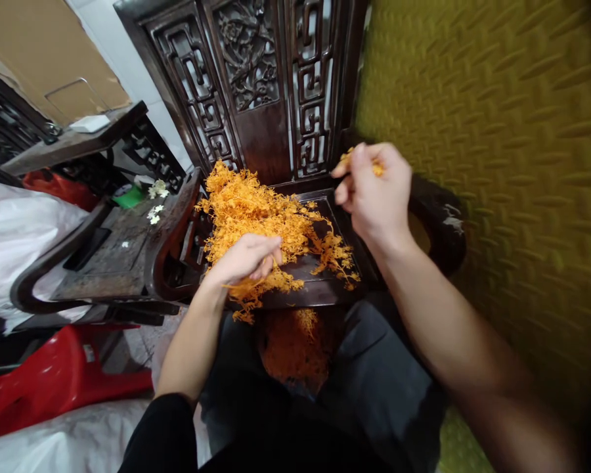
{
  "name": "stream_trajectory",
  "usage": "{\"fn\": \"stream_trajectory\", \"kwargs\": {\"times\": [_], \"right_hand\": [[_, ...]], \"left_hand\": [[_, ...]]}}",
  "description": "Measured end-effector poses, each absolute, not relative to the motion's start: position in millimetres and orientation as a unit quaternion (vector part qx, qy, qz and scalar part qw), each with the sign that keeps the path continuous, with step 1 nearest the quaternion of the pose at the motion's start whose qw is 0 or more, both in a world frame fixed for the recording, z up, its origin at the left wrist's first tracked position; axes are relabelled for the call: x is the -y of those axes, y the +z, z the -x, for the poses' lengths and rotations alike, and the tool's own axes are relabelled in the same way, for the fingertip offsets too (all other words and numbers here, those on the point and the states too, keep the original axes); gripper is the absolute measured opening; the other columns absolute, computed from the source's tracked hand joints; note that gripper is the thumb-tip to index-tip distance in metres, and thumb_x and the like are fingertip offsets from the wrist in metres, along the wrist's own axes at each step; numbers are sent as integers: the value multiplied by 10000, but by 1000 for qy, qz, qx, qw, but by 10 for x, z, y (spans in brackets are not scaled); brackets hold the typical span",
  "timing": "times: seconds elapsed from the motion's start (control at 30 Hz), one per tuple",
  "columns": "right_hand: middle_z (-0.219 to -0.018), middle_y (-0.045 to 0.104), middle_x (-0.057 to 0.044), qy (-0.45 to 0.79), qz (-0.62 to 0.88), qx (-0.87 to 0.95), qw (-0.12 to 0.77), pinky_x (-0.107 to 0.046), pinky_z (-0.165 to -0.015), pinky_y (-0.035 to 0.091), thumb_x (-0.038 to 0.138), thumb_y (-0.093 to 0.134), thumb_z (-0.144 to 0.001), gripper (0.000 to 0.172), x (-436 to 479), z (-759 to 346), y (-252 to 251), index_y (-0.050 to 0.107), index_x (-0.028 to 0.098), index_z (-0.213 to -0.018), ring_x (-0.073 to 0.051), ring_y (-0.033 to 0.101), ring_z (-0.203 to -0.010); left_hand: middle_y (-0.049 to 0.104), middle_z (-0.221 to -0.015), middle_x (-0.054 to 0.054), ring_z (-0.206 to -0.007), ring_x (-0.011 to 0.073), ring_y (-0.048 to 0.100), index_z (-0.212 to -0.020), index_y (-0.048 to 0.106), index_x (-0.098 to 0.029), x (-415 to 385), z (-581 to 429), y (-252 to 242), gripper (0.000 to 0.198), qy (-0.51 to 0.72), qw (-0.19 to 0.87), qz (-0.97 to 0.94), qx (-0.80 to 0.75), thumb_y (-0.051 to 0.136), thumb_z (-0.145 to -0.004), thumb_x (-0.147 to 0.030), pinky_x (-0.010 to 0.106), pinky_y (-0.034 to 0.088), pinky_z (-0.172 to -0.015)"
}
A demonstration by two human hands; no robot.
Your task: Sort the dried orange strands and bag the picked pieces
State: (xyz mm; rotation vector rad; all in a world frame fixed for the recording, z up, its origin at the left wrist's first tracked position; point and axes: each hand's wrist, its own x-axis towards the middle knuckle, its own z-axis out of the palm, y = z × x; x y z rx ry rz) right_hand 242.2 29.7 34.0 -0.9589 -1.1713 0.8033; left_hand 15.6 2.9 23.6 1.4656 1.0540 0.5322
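Two hands work at a dark wood chair (261, 148), one on each side. The left hand (249, 259) is low, over the front of the orange flowers (256, 203). Its fingers curl in and look to pinch a thin orange stem, maybe to keep it from sliding. The right hand (379, 184) is up higher, apart from the pile. It is curled up tight, with orange bits poking out by the thumb. That hand is a bit blurry, so I can't tell how much it holds.

The flowers sit in a big heap on the left of the seat (320, 292). Maybe they are there so both hands can reach them with ease. One loose sprig (337, 259) lies on the right, and some flowers hang over the front edge. The legs (379, 355) are spread, perhaps so the body can sit close.

On the left is one more chair (108, 266), with green tape (131, 196) on it. A red stool (73, 368) is near it.
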Motion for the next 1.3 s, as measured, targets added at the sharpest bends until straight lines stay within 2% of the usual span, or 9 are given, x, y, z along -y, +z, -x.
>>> {"fn": "stream_trajectory", "kwargs": {"times": [0.13,0.27,0.43,0.6,0.73,0.87,1.03,1.13,1.3], "right_hand": [[-942,735,-75,399,421,585,567,-234,-470,422,431,622,-935,276,-61,-2277,297,673,174,-1023,-96,613,-538],[-1051,767,-85,365,392,675,508,-345,-739,575,378,615,-941,343,127,-2110,283,728,203,-1213,-222,741,-851],[-1231,737,-118,307,376,760,433,-421,-1034,497,399,709,-881,385,76,-1926,122,751,184,-1198,-285,694,-1138],[-910,751,-61,310,375,750,447,-331,-807,485,314,678,-889,177,3,-1833,57,747,151,-906,-199,660,-834],[-553,524,44,529,347,640,436,-248,-486,307,485,652,-895,328,-47,-1934,116,654,169,-805,-96,411,-476],[-467,388,84,630,332,559,425,-248,-406,150,606,701,-817,428,-129,-2033,135,623,187,-793,-73,258,-393],[-462,389,60,471,414,624,465,-264,-453,194,642,670,-835,497,-200,-2101,121,669,159,-716,-77,294,-441],[-456,399,60,444,437,623,472,-271,-467,224,629,595,-897,490,-196,-2152,133,729,162,-837,-90,308,-433],[-820,745,-40,369,403,713,440,-302,-727,453,453,674,-884,301,-164,-2173,153,788,175,-903,-170,638,-737]], "left_hand": [[443,-501,-50,-394,63,380,-734,572,-199,-243,-159,275,463,590,558,-442,-379,604,-887,-635,206,294,-397],[350,-571,-45,-471,73,316,-739,519,-202,-316,-162,370,392,668,554,-384,-315,554,-968,-518,202,328,-447],[452,-650,-1,-572,103,416,-782,569,-207,-247,-269,360,362,664,539,-410,-316,483,-1008,-476,225,409,-537],[673,-966,68,-788,131,624,-1002,681,-217,-143,-314,426,298,619,548,-474,-305,526,-986,-470,264,532,-702],[665,-1262,115,-1067,204,682,-1238,654,-228,-68,-210,428,440,506,556,-574,-325,725,-861,-444,315,566,-853],[730,-1101,122,-917,201,728,-1220,646,-157,-16,-173,328,521,374,567,-623,-388,820,-768,-347,298,583,-751],[718,-708,45,-526,132,652,-984,671,-103,-27,-206,263,411,337,598,-583,-434,863,-691,-318,245,518,-527],[720,-714,41,-528,118,648,-928,679,-108,-68,-184,250,354,398,586,-561,-428,857,-692,-304,230,515,-524],[723,-776,45,-649,154,712,-994,669,-125,-81,-134,240,402,380,595,-568,-424,852,-719,-354,250,573,-588]]}}
